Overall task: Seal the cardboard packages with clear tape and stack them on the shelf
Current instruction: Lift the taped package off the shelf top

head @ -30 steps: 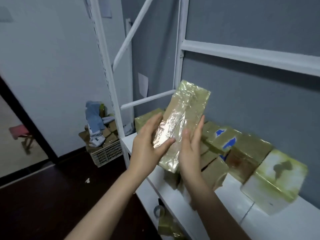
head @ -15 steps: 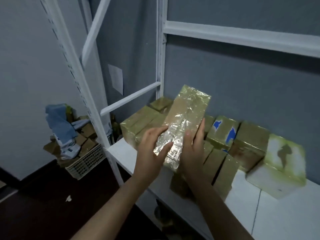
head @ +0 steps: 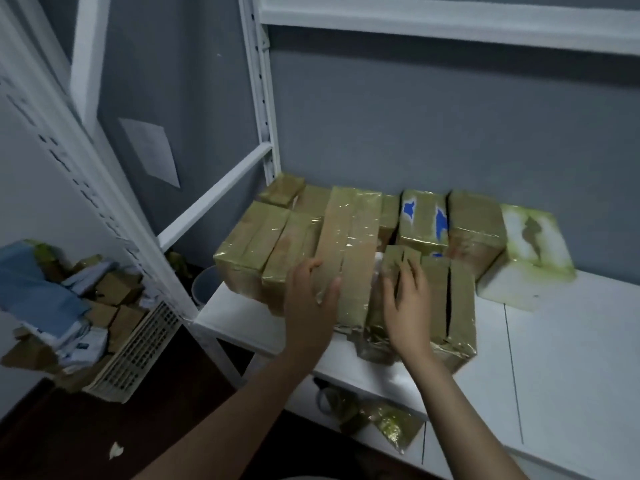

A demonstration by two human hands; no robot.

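Note:
A long taped cardboard package (head: 349, 244) lies flat on top of other taped packages on the white shelf (head: 554, 341). My left hand (head: 311, 299) rests on its near left end, thumb laid across the top and fingers straight. My right hand (head: 405, 299) sits just right of it, fingers spread over a lower package (head: 436, 299) in the front row. More taped packages stand behind, one with blue patches (head: 422, 220) and a white one with a dark mark (head: 530, 247).
White shelf uprights (head: 266, 98) and a diagonal brace (head: 214, 192) frame the left side. A plastic basket (head: 138, 344) of cardboard and cloth stands on the dark floor at left. A lower shelf holds a tape roll (head: 325, 396) and crumpled wrap (head: 388, 424).
The long package, held upright between both hands earlier, now lies flat on the stack. Both hands have come down with it, and the view has tilted down toward the shelf.

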